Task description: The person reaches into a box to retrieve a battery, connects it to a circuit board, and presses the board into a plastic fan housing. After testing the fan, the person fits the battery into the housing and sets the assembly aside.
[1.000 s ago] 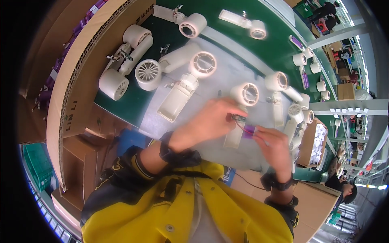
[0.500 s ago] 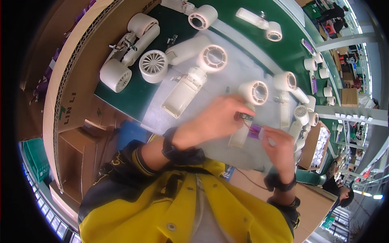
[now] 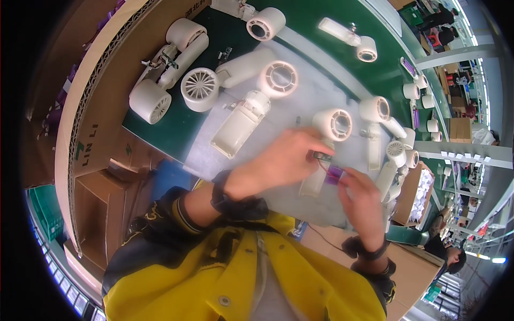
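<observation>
My left hand (image 3: 289, 158) pinches a small green circuit board (image 3: 323, 157) between thumb and fingers. Thin reddish wires run from the board toward a purple battery (image 3: 334, 175). The battery's right end is in the fingers of my right hand (image 3: 362, 200). Both parts are held over a white handheld fan (image 3: 333, 125), which lies on the pale mat with its round head away from me. Its open handle (image 3: 312, 185) shows below the battery; my left hand covers part of its neck. Another fan with an open, hollow handle (image 3: 235, 131) lies to the left.
Several white fans and fan parts (image 3: 201, 88) cover the green table (image 3: 160, 136) on the left, with more at right (image 3: 396, 152). A tall cardboard box (image 3: 101, 115) walls the left side. A carton of white pieces (image 3: 415, 198) stands at right. People work in the far right background.
My right hand has shifted slightly left with the battery, its fingers now straighter along it. My left hand keeps the board in nearly the same place. The whole view has moved a little.
</observation>
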The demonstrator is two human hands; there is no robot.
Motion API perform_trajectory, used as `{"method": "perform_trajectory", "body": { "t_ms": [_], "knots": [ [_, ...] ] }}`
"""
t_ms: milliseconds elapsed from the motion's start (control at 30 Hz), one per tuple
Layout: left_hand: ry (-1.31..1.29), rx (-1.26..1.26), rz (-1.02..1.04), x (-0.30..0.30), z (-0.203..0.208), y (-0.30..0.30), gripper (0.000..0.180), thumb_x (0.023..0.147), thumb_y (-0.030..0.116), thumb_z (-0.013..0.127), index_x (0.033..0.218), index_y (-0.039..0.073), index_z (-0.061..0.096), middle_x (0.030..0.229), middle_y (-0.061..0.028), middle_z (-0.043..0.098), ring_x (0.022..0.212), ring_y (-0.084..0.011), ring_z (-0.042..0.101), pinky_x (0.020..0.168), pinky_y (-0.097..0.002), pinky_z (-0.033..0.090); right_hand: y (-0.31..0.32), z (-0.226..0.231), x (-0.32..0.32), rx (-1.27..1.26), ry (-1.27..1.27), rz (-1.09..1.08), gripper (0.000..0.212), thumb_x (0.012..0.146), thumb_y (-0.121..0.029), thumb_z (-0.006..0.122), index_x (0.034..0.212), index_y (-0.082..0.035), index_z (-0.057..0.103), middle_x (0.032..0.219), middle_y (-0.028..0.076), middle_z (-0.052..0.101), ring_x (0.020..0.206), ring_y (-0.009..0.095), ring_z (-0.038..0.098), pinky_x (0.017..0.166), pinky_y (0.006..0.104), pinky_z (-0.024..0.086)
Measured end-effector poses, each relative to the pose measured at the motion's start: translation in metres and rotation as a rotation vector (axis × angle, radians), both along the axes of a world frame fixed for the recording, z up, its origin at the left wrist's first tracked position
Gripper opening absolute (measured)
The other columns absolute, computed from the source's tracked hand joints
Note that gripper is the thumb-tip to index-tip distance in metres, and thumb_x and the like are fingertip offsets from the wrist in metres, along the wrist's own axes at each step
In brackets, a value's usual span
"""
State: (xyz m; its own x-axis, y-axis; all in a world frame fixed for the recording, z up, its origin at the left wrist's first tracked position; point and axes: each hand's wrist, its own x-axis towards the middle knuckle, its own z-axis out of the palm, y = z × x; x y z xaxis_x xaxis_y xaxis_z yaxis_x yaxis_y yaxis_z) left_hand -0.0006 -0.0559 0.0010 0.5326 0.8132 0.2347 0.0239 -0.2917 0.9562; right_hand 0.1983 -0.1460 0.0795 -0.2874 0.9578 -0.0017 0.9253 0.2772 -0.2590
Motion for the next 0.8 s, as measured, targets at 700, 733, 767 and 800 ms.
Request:
{"method": "perform_trajectory", "body": {
  "t_ms": [700,733,767,800],
  "knots": [
    [0.012,-0.077,-0.002,0.0,0.001,0.003,0.037,0.07,-0.006,0.068,0.104,0.008,0.075,0.096,-0.0093,0.066,0.072,-0.0199,0.064,0.068,-0.0299,0.053,0.051,0.035,0.043,-0.242,0.375,-0.273,0.032,0.079,-0.004,0.074,0.111,-0.003,0.067,0.094,0.007,0.068,0.079,0.017,0.063,0.071,0.0282,0.05],
    [-0.008,-0.07,0.002,0.0,0.0,0.002,0.037,0.07,-0.006,0.069,0.104,0.009,0.075,0.096,-0.0091,0.066,0.072,-0.0195,0.064,0.068,-0.0296,0.053,0.045,0.027,0.028,-0.21,0.323,-0.163,0.036,0.076,-0.002,0.076,0.11,-0.003,0.067,0.094,0.007,0.067,0.081,0.018,0.063,0.073,0.029,0.05],
    [-0.001,-0.077,-0.006,-0.001,0.0,0.001,0.037,0.07,-0.006,0.069,0.104,0.009,0.075,0.096,-0.0091,0.066,0.072,-0.0195,0.064,0.068,-0.0296,0.053,0.04,0.02,0.016,-0.179,0.272,-0.052,0.039,0.072,-0.001,0.079,0.11,-0.004,0.068,0.093,0.007,0.067,0.083,0.019,0.063,0.075,0.0298,0.051],
    [0.005,-0.072,0.002,0.0,0.002,0.002,0.037,0.071,-0.006,0.069,0.103,0.009,0.075,0.095,-0.0091,0.066,0.071,-0.0194,0.064,0.068,-0.0296,0.053,0.038,0.012,0.012,-0.178,0.275,-0.06,0.039,0.072,-0.001,0.079,0.11,-0.004,0.068,0.093,0.007,0.067,0.083,0.019,0.063,0.075,0.0298,0.051]
  ]
}}
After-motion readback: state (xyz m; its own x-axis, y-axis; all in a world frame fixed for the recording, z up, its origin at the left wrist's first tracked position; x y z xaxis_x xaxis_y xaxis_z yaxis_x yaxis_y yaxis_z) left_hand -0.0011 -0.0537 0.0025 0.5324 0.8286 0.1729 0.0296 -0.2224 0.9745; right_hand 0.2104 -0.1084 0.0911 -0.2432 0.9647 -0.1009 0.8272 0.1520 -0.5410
